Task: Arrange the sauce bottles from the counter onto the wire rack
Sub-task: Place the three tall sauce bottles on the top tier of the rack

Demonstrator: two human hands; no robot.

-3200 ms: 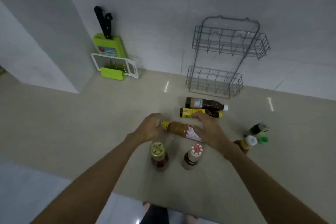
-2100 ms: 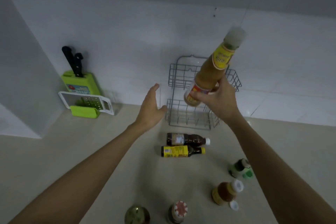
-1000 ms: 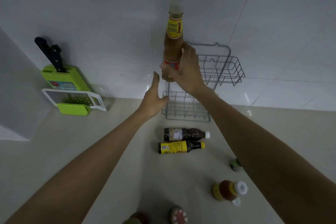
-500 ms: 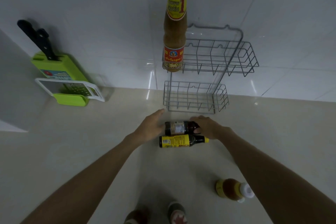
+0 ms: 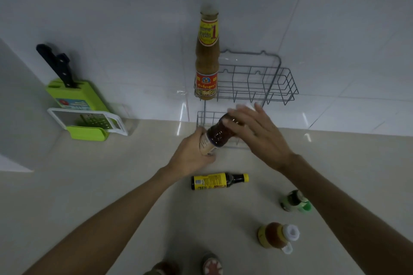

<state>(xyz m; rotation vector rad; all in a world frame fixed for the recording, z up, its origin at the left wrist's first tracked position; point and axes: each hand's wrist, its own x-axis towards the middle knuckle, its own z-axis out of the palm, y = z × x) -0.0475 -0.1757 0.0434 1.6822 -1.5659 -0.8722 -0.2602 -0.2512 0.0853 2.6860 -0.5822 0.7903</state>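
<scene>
A tall tan sauce bottle point(image 5: 207, 56) stands upright in the left end of the upper shelf of the grey wire rack point(image 5: 277, 82). My left hand point(image 5: 192, 154) grips the base of a dark brown sauce bottle point(image 5: 220, 133), held tilted above the counter in front of the rack's lower shelf. My right hand point(image 5: 257, 131) lies over the bottle's upper end, fingers spread, and hides its cap. A dark bottle with a yellow label point(image 5: 218, 181) lies on its side on the counter.
An amber bottle with a white cap point(image 5: 276, 234) and a dark bottle with a green cap point(image 5: 293, 201) stand at the right. Two more bottle tops point(image 5: 211, 264) show at the bottom edge. A green knife block point(image 5: 76, 96) with a grater point(image 5: 89, 119) stands at the left by the wall.
The tan bottle stayed on the upper shelf. Both hands have lifted the dark brown bottle off the counter and tilted it up toward the rack; the yellow-label bottle stays lying there.
</scene>
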